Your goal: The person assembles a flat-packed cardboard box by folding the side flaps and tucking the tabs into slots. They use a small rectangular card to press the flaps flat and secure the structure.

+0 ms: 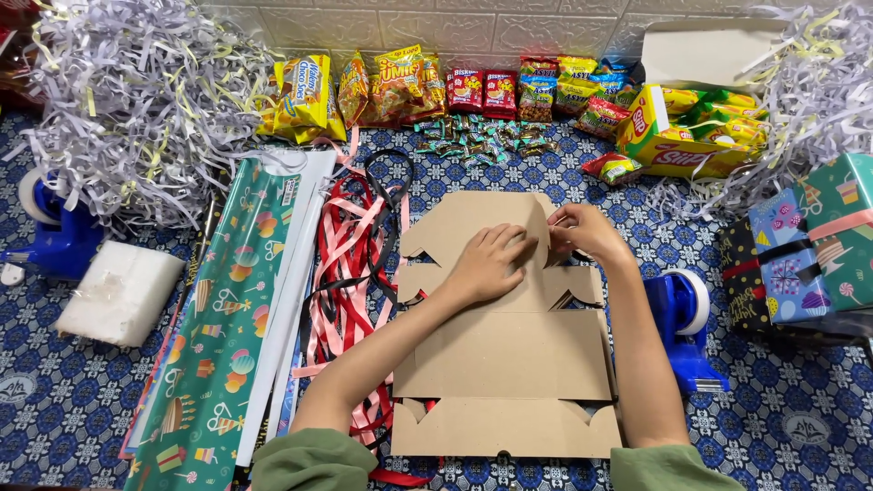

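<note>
Flat cardboard box [505, 355]: unfolded, at centre of our patterned blue worktop [782, 427], far flap raised.
Our left hand [486, 264]: open, palm and fingers pressed flat on the far flap.
Our right hand [587, 233]: fingers pinching that flap's right edge.
Ribbons [350, 264], red, pink and black: just left of the box, partly under it.
Wrapping paper [223, 336], green party print: left of the ribbons.
Blue tape dispenser [684, 327]: just right of the box.
Wrapped gifts [805, 250]: far right.
Snack packets [496, 91]: in a row along the wall.
Shredded paper [136, 100]: heaped far left.
</note>
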